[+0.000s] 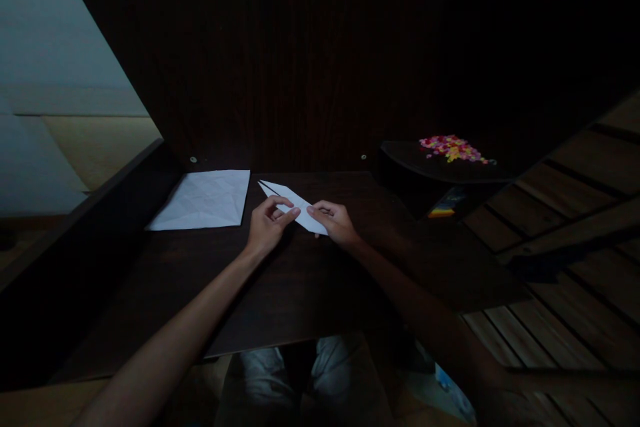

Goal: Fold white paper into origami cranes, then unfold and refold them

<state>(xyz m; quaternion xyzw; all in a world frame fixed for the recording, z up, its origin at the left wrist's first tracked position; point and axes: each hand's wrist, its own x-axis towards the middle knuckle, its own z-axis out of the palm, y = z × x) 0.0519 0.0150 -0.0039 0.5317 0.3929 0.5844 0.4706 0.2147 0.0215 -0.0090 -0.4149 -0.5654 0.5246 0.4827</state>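
Note:
A folded piece of white paper (296, 202), long and narrow with pointed ends, is held between my two hands above the dark desk. My left hand (270, 221) pinches its lower left edge, the thumb lying on top of the paper. On the other side, my right hand (336, 220) grips the right part with the thumb on top and the fingers partly hidden beneath. A dark slit shows along the paper's upper left end. Left of my hands lies a creased white sheet (207, 200) flat on the desk.
The dark wooden desk (280, 300) has a raised side panel (100, 233) at left and a tall back panel (300, 60). On a rounded shelf (415, 159) at right sits a pile of small pink, red and yellow pieces (453, 147). Wooden slats (560, 193) show at far right.

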